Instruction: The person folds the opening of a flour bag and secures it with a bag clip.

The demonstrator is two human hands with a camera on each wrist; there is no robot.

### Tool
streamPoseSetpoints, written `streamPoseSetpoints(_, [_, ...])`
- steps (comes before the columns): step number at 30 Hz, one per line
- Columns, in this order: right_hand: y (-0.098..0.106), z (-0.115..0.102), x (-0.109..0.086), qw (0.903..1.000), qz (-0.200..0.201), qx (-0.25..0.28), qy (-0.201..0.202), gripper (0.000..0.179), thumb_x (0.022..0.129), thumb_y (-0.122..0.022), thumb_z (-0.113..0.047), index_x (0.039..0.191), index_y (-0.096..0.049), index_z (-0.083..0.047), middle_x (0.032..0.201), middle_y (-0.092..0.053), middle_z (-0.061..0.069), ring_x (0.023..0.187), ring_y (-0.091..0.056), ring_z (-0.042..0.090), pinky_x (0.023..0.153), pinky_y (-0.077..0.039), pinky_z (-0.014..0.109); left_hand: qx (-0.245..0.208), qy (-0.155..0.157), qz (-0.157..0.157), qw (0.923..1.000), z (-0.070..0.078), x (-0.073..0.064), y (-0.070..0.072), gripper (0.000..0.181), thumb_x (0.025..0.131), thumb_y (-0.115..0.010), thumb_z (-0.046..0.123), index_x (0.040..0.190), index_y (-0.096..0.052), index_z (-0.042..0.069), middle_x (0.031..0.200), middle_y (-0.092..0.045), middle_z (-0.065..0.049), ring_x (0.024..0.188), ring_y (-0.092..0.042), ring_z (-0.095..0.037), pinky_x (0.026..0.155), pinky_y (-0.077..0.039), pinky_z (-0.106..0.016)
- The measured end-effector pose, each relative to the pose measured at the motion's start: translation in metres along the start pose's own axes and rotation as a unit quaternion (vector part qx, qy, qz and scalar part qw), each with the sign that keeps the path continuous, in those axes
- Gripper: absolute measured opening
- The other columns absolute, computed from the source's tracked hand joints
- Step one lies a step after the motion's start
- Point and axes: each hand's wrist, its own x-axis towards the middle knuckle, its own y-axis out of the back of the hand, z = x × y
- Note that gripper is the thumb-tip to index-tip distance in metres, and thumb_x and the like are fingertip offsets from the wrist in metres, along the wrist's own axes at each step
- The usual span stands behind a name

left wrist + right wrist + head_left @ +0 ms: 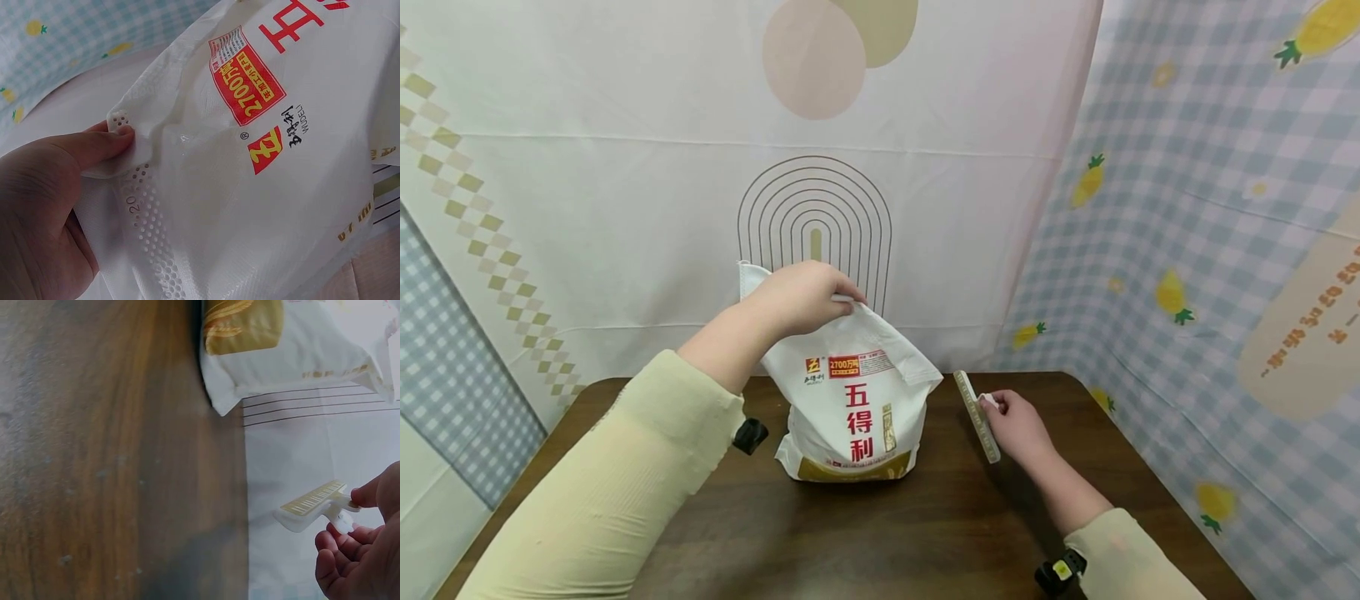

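Note:
A white flour bag (861,400) with red lettering and a gold band stands upright on the brown table. My left hand (805,296) grips its top edge; in the left wrist view the thumb presses a folded corner of the bag (212,169) near a row of small holes. To the right of the bag, my right hand (1018,423) holds a white and pale yellow bag clip (976,417), apart from the bag. Seen in the right wrist view, the thumb and fingers pinch the handles of this clip (307,505).
The wooden table (730,533) has rounded back corners. Behind it hangs a white patterned cloth (625,233), and a blue checked cloth (1127,275) with pineapples hangs along the right side. Dark wrist cameras are strapped on both wrists.

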Motion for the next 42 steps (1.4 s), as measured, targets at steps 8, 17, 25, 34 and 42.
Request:
streamPoseSetpoints(8, [0.007,-0.008,0.001,0.9999,0.001,0.007,0.009,0.039,0.101,-0.057,-0.029,0.119,-0.061,0.006,0.094,-0.061,0.013,0.082,-0.057,0.024,0.073,-0.047,0.039,-0.002,0.008,-0.002,1.0000,0.000,-0.001,-0.001,0.024,0.099,-0.061,0.022,0.119,-0.074,0.024,0.125,-0.068,0.003,0.123,-0.057,-0.022,0.102,-0.044,-0.045])
streamPoseSetpoints(17, [0.023,-0.029,-0.001,0.9992,0.001,0.035,0.019,0.041,0.102,-0.053,-0.027,0.124,-0.059,0.007,0.103,-0.062,0.017,0.091,-0.058,0.028,0.078,-0.047,0.042,0.000,0.008,-0.002,1.0000,0.001,-0.003,0.001,0.024,0.099,-0.061,0.022,0.119,-0.074,0.025,0.126,-0.067,0.004,0.123,-0.057,-0.021,0.102,-0.044,-0.045])
streamPoseSetpoints(25, [0.029,-0.044,-0.003,0.9980,0.005,0.055,0.031,0.043,0.103,-0.052,-0.029,0.127,-0.057,0.007,0.114,-0.063,0.021,0.102,-0.059,0.031,0.089,-0.047,0.047,0.002,0.003,-0.003,1.0000,0.002,-0.002,0.001,0.024,0.099,-0.061,0.022,0.119,-0.074,0.024,0.125,-0.068,0.004,0.123,-0.058,-0.021,0.102,-0.044,-0.045])
streamPoseSetpoints(34, [0.029,-0.058,-0.006,0.9955,0.016,0.072,0.060,0.040,0.103,-0.054,-0.026,0.126,-0.059,0.006,0.108,-0.063,0.018,0.097,-0.058,0.028,0.085,-0.048,0.043,0.005,0.008,-0.005,0.9999,0.002,-0.001,0.001,0.024,0.098,-0.061,0.022,0.119,-0.074,0.026,0.126,-0.067,0.005,0.123,-0.057,-0.020,0.102,-0.044,-0.045])
streamPoseSetpoints(42, [0.030,-0.069,-0.007,0.9903,0.021,0.105,0.088,0.042,0.103,-0.054,-0.031,0.129,-0.058,0.002,0.110,-0.064,0.017,0.098,-0.059,0.028,0.085,-0.048,0.042,0.003,0.007,-0.004,1.0000,0.003,-0.002,0.002,0.024,0.098,-0.061,0.022,0.119,-0.074,0.024,0.126,-0.067,0.004,0.124,-0.057,-0.021,0.102,-0.043,-0.045])
